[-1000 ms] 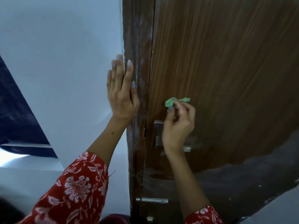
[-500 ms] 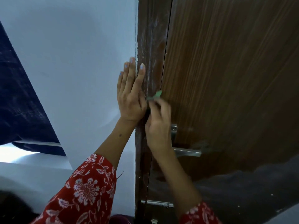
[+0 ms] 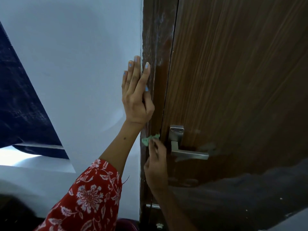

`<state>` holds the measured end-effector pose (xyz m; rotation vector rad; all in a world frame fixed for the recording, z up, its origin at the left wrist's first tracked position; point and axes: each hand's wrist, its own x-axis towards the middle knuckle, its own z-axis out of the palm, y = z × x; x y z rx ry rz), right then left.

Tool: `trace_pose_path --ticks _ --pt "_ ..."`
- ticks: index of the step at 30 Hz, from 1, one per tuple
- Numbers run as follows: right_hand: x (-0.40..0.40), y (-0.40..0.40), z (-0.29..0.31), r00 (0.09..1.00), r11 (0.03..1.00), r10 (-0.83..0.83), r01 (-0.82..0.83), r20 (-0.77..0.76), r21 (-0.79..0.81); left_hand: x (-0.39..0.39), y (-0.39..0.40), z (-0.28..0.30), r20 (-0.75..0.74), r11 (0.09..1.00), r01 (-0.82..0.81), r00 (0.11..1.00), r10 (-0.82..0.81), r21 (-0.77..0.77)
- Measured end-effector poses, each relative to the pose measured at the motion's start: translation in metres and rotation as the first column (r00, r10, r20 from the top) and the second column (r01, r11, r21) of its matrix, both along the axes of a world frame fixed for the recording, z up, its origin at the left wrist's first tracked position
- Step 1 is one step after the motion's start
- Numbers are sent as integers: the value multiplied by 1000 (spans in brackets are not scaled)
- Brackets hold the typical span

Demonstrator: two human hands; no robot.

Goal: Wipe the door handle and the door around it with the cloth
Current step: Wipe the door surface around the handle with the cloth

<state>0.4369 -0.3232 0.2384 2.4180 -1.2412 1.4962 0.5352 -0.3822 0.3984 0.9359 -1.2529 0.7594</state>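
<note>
Brown wooden door [image 3: 233,80] on the right, shut against a darker, scuffed door frame [image 3: 155,39] marked with whitish streaks. White wall [image 3: 75,64] to the left of the frame, with a dark blue cloth-like shape [image 3: 20,97] at the far left edge.

Left hand [image 3: 135,95] laid flat where wall meets frame, fingers straight and pointing up, thumb resting on the frame, holding nothing. Blue polish on the nails. Red flowered sleeve [image 3: 90,195] covering the left forearm, low in the view.

Right hand [image 3: 156,162] lower down, just left of the door handle [image 3: 188,153], fingers curled and pinching a small green cloth [image 3: 149,139]. Cloth bunched up, poking out above the fingertips and pressed to the frame right by the gap between frame and door, level with the handle's plate [image 3: 176,132]. Cloth beside the plate, not touching it.

Handle silver metal, upright plate with two screws at its top, lever running out level to the right. Pale smears on the door just right of the plate and above the lever. Lower right part of the door in dark shadow. Small metal piece [image 3: 152,205] on the frame near the bottom, partly hidden behind the right forearm.
</note>
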Motion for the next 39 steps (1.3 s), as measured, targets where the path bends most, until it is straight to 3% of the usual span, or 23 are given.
trace_pose_path --ticks 4,7,13,15,18,22,25,28,30,33,39 --pt "-22 -5 -49 977 981 119 -87 -178 174 1 -3 -2 49 998 -62 997 62 4" --pt "-37 -10 -63 960 939 137 -48 -243 340 2 -5 -3 60 996 -93 994 93 -3" --pt "-42 5 -61 999 866 -43 46 -18 499 5 -10 -5 68 992 -121 990 123 -30" --pt "-38 24 -50 1000 844 -14 -2 26 536 6 -12 -6 72 991 -129 989 132 -38" --pt "-39 45 -17 998 867 28 -56 63 495 8 -13 -6 76 990 -137 987 140 -44" --pt "-57 52 41 972 933 -2 -83 234 350 7 -13 -6 86 989 -147 985 149 -32" --pt "-76 42 77 944 991 -10 -35 329 130 6 -12 -5 99 987 -160 982 161 -23" --pt "-82 18 97 928 995 -98 97 359 19 4 -10 -5 92 986 -168 981 169 -17" --pt "-71 3 104 958 994 -105 113 268 -15 4 -9 -5 97 985 -172 980 173 -13" --pt "-58 -10 102 998 997 -58 58 -7 -51 5 -9 -5 103 984 -180 978 180 -12" --pt "-75 -18 101 989 989 -145 145 4 -3 5 -13 -6 97 981 -194 976 195 -20"
